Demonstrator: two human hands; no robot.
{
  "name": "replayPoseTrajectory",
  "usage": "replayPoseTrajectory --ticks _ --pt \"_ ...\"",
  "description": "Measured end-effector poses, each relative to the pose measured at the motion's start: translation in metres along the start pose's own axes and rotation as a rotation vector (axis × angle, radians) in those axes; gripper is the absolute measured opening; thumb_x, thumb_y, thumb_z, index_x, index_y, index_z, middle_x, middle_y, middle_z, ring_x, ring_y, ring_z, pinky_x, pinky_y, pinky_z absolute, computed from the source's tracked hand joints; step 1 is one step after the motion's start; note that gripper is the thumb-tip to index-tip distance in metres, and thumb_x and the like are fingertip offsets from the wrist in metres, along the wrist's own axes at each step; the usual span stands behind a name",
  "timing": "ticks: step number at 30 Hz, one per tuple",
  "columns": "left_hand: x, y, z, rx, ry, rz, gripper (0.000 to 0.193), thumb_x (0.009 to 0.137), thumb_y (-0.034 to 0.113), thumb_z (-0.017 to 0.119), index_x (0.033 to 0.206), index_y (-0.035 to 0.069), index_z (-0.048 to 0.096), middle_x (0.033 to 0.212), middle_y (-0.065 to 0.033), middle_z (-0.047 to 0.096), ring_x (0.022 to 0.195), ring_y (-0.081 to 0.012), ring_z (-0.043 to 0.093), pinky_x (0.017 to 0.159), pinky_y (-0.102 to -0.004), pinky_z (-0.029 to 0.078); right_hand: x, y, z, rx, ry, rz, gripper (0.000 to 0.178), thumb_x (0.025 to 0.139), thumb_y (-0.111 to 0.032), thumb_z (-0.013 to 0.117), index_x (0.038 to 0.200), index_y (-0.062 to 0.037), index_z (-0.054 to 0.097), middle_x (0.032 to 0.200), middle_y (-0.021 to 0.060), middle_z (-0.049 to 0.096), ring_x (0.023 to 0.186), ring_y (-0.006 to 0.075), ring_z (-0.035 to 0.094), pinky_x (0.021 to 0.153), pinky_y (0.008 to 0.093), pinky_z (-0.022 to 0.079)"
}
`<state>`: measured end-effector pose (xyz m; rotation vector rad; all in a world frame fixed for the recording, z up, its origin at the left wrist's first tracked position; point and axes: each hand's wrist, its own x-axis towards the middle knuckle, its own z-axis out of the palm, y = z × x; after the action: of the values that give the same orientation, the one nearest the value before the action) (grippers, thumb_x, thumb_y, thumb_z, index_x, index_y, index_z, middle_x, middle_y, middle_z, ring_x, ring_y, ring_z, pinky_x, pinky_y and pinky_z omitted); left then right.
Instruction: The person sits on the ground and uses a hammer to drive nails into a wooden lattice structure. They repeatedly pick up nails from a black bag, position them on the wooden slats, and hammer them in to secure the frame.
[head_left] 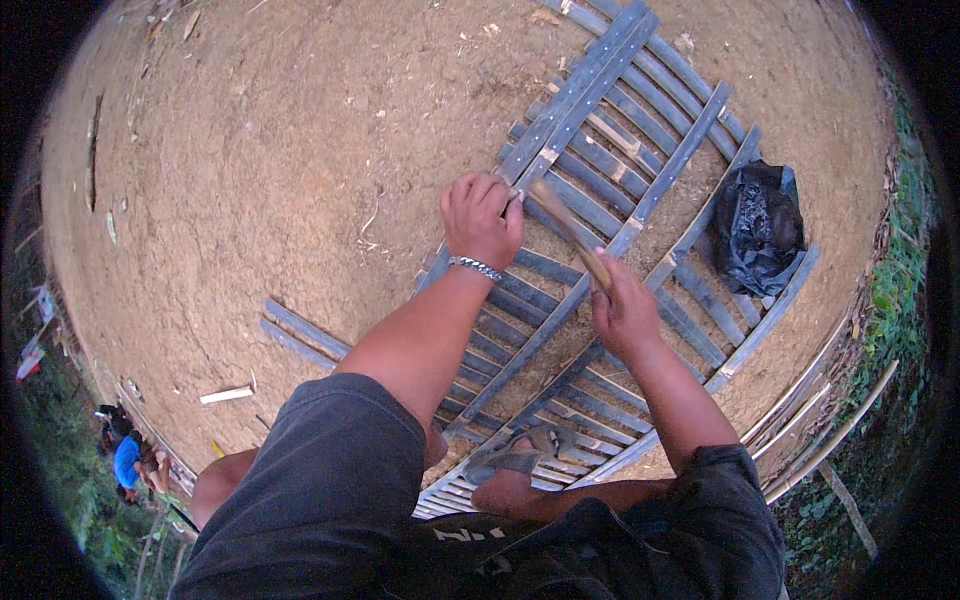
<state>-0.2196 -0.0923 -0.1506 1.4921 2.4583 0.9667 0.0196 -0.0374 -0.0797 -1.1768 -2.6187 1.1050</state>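
Note:
Dark-painted slats and rails make up a long slatted frame [650,195] lying on the ground in front of me. At its left long rail, my left hand [480,225] has its fingers closed in a pinch, with the tips against the wood. Whatever it pinches is too small to make out. My right hand [630,312] grips the wooden handle of a hammer [572,232] slanting up and left over the slats. The far end of that tool is close to my left fingertips, and its head is blurred.
A black plastic bag [760,225] rests on the right part of the frame. Two loose dark strips [300,335] and a pale wood offcut [227,395] lie on bare earth. My sandalled foot [520,452] is among the slats. Another person [130,462] is far left.

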Motion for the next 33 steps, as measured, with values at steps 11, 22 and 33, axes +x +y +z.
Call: replayPoseTrajectory --ticks 11,22,33 --pt "-0.001 0.001 -0.004 -0.013 -0.031 -0.026 0.018 0.076 0.014 0.074 0.091 0.009 0.068 0.106 -0.0057 0.068 0.109 -0.0314 0.059 0.096 -0.0483 0.041 0.008 -0.014 -0.003 -0.194 -0.223 0.213 0.064 0.090 -0.008 0.066 0.149 -0.0182 0.045 0.122 0.0190 0.066 0.105 0.0436 0.066 0.087 0.0511 0.056" --pt "-0.001 -0.001 -0.002 -0.038 -0.005 -0.014 0.017 0.075 0.016 0.075 0.088 0.009 0.068 0.103 -0.0057 0.068 0.108 -0.0309 0.060 0.093 -0.0484 0.043 -0.002 -0.006 0.006 -0.098 -0.068 0.137 0.060 0.091 -0.009 0.066 0.148 -0.0175 0.047 0.117 0.0212 0.066 0.101 0.0453 0.066 0.084 0.0517 0.055" --pt "-0.002 -0.001 -0.004 -0.088 0.020 -0.098 0.016 0.083 0.019 0.069 0.096 0.010 0.068 0.104 -0.0111 0.066 0.107 -0.0345 0.060 0.094 -0.0494 0.043 0.000 -0.023 -0.005 0.086 0.126 0.202 0.046 0.098 -0.012 0.063 0.142 -0.0038 0.051 0.120 0.0267 0.067 0.113 0.0448 0.066 0.094 0.0449 0.052"
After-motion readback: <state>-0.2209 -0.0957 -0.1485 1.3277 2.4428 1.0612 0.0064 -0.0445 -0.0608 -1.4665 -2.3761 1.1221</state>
